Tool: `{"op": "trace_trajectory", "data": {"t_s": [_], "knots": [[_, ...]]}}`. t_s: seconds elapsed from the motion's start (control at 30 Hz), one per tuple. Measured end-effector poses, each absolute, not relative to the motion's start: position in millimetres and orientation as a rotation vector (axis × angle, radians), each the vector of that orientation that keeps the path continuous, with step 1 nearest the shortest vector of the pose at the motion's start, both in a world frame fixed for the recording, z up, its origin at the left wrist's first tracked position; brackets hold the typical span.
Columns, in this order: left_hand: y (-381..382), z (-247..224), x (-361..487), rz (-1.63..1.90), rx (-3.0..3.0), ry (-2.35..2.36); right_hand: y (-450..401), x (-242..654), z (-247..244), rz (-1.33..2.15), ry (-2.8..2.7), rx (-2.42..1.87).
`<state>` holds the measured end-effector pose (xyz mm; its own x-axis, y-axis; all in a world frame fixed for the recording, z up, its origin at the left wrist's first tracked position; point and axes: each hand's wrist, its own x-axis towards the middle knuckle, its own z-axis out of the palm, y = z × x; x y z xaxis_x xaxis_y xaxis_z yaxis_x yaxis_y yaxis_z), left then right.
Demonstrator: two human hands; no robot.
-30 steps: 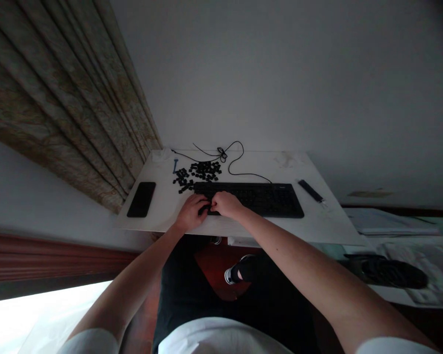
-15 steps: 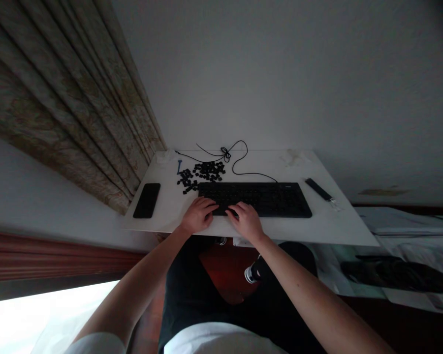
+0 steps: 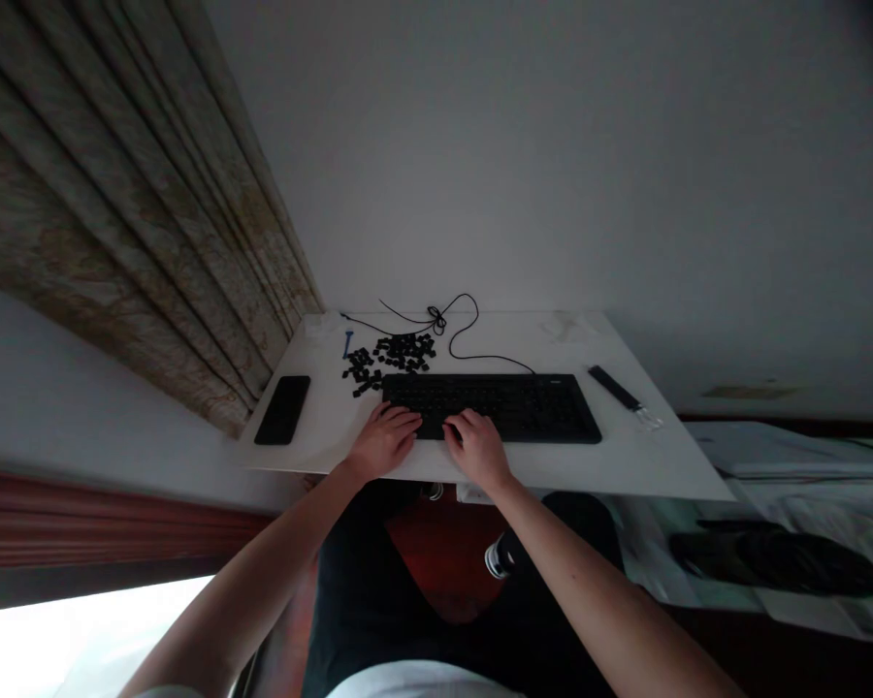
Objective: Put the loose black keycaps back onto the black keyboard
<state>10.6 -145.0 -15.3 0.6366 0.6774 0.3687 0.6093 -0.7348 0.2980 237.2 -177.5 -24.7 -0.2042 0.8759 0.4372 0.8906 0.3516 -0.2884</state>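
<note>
A black keyboard [image 3: 538, 407] lies at the front of the white table, its cable running back from the top edge. My left hand [image 3: 385, 441] rests over the keyboard's left end, its fingers bent together near the front edge. Beside it, my right hand [image 3: 478, 446] has its thumb and fingertips close together at the front part of the keyboard. Whatever either hand's fingertips hold, if anything, is too small to make out. Loose black keycaps [image 3: 405, 352] are heaped behind the keyboard's left end.
A blue tool [image 3: 348, 343] lies left of the keycaps, and a black phone [image 3: 282, 410] at the table's left side. To the keyboard's right is a black strip-like item [image 3: 615, 388] with a clear end. The coiled cable [image 3: 436, 320] lies at the back.
The whole view has shifted, so the table sits slightly lower and further left. My right hand's fingers have drawn closer together over the keyboard.
</note>
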Motion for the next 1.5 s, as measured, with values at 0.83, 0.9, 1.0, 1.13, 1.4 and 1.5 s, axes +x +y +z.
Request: {"op": "trace_trajectory", "data": {"t_s": [0.83, 0.9, 1.0, 1.13, 1.4, 1.5], "knots": [[-123.0, -4.6, 21.4, 1.313, 0.808, 1.029, -180.0, 242.1, -25.7, 0.063, -1.986, -1.449], [-132.5, -1.1, 36.0, 1.272, 0.789, 0.989, -180.3, 242.3, -26.5, 0.086, -1.966, -1.455], [-143.6, 1.8, 53.6, 1.225, 0.794, 0.964, -181.5, 243.0, -26.0, 0.112, -1.934, -1.466], [-156.8, 0.5, 77.3, 1.174, 0.848, 0.951, -184.5, 244.9, -22.1, 0.163, -1.882, -1.463], [-168.3, -3.0, 103.8, 1.099, 1.312, 1.163, -189.1, 247.9, -20.4, 0.243, -1.923, -1.391], [-166.0, -1.4, 96.8, 1.055, 1.453, 1.228, -188.9, 247.5, -20.5, 0.280, -1.962, -1.359]]}}
